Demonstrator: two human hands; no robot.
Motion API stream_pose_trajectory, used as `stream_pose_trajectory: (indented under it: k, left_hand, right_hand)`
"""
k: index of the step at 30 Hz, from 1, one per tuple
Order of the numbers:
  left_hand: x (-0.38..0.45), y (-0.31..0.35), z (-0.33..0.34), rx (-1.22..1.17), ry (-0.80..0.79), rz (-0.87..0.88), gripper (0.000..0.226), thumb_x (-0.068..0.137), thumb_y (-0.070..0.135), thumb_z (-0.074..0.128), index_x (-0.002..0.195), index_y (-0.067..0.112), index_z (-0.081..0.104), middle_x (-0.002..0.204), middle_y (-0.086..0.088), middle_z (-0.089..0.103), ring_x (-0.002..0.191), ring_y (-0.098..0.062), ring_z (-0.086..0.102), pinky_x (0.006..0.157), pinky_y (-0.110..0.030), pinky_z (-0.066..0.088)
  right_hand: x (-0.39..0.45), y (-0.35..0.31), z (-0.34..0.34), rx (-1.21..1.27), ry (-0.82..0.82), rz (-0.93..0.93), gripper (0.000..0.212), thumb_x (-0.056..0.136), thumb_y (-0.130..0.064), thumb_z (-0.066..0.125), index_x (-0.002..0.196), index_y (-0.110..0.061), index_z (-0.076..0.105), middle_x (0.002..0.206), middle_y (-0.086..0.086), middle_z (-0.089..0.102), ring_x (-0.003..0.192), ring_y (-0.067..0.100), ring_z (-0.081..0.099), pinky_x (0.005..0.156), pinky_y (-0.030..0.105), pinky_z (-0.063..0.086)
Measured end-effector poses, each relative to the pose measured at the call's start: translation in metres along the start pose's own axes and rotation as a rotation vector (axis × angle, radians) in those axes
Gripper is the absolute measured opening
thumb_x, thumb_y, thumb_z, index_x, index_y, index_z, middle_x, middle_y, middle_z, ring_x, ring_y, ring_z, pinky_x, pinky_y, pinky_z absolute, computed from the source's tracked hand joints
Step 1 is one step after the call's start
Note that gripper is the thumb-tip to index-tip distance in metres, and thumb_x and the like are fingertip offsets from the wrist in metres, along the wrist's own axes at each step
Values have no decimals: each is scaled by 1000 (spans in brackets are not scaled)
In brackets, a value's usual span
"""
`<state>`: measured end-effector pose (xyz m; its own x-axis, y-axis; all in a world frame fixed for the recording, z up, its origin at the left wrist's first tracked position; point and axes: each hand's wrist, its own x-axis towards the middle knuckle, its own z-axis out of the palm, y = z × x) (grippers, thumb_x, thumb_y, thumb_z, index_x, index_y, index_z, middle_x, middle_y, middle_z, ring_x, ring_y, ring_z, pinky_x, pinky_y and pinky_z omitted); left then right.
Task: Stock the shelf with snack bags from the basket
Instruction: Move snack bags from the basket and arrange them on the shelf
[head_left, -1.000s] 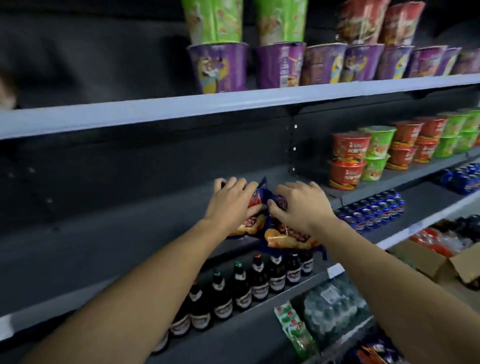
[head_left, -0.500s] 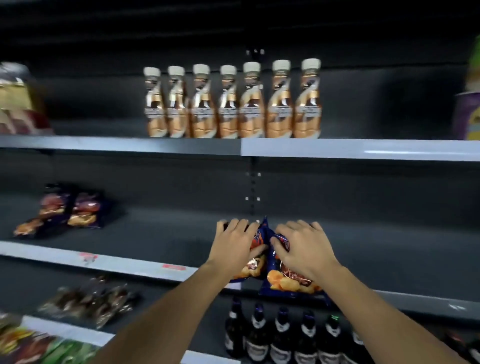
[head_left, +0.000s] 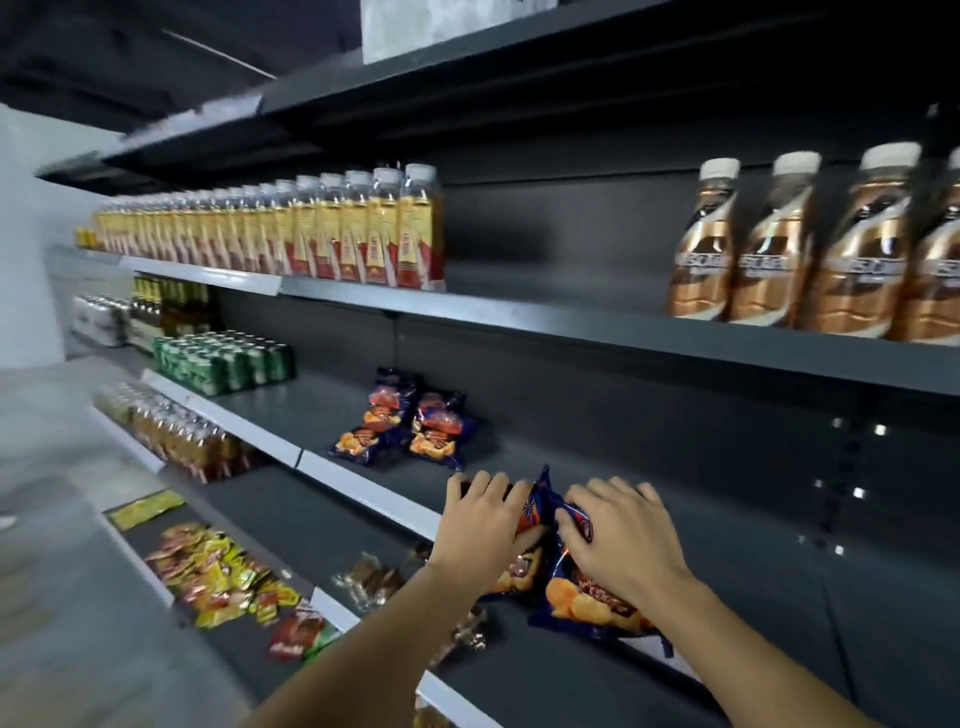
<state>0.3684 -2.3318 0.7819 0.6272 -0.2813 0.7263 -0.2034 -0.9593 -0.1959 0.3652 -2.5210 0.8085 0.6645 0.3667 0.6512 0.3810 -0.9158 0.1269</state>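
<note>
since half a second earlier, view had swung left; the earlier-placed pair of bags, then far off to the left, now lay close up-left of the hands. both hands had stayed on the same two bags.

left hand (head_left: 480, 525) lay over the left snack bag (head_left: 524, 566), fingers bent down across its top; grip holding that bag. right hand (head_left: 618, 540) lay on the right snack bag (head_left: 582, 605), fingers curled over its upper edge, thumb at the seam; grip holding that bag. both bags blue with orange chips printed, touching each other, lying on the dark shelf (head_left: 597, 680) near its front edge.

earlier-placed pair of bags (head_left: 405, 421) lay side by side on the same shelf, apart from the hands.

shelf above: yellow-label bottles (head_left: 332, 234) in a row at left, brown bottles (head_left: 810, 249) at right. green cans (head_left: 223, 358) further left. yellow and red packets (head_left: 218, 571) on the shelf below.
</note>
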Motion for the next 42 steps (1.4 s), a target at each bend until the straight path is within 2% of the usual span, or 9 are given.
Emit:
stream_pose_trajectory:
  k: [10, 18, 23, 29, 35, 42]
  left_hand:
    - [32, -120, 74, 85, -8, -69, 56, 89, 64, 35, 116, 23, 63, 95, 4, 64, 89, -20, 61, 83, -42, 48]
    - [74, -215, 129, 107, -32, -108, 59, 91, 67, 35, 118, 22, 60, 97, 3, 64, 91, -22, 60, 85, -44, 46]
    - [84, -264, 185, 64, -2, -54, 59, 91, 67, 36, 120, 21, 60, 97, 4, 63, 90, -21, 60, 85, -42, 44]
    - [99, -321, 240, -34, 64, 75, 60, 90, 67, 36, 117, 20, 62, 95, 3, 64, 88, -23, 60, 82, -44, 46]
    - [106, -361, 264, -123, 89, 168, 61, 90, 66, 35, 118, 20, 63, 96, 1, 65, 89, -24, 61, 83, -45, 47]
    - [108, -385, 283, -204, 86, 180, 59, 91, 64, 38, 120, 19, 61, 101, 1, 64, 93, -24, 61, 89, -48, 45]
  right_hand:
    - [121, -47, 109, 129, 121, -73, 28, 88, -46, 44, 83, -28, 65, 76, -11, 62, 74, 15, 58, 68, 36, 39]
    - [219, -75, 178, 174, 143, -99, 32, 89, -45, 44, 91, -25, 69, 81, -8, 66, 77, 19, 61, 71, 39, 43]
    - [245, -94, 225, 106, 129, -54, 35, 88, -46, 42, 91, -25, 69, 81, -7, 66, 76, 19, 60, 70, 39, 44]
    - [266, -118, 271, -38, 93, 89, 35, 89, -46, 43, 92, -25, 70, 83, -7, 67, 78, 18, 61, 72, 39, 45]
    - [273, -140, 292, -139, 56, 233, 33, 91, -45, 43, 88, -23, 68, 81, -6, 65, 77, 20, 60, 71, 39, 43]
    - [279, -151, 312, -199, 98, 256, 31, 89, -42, 47, 86, -21, 70, 79, -4, 65, 74, 21, 58, 69, 39, 42]
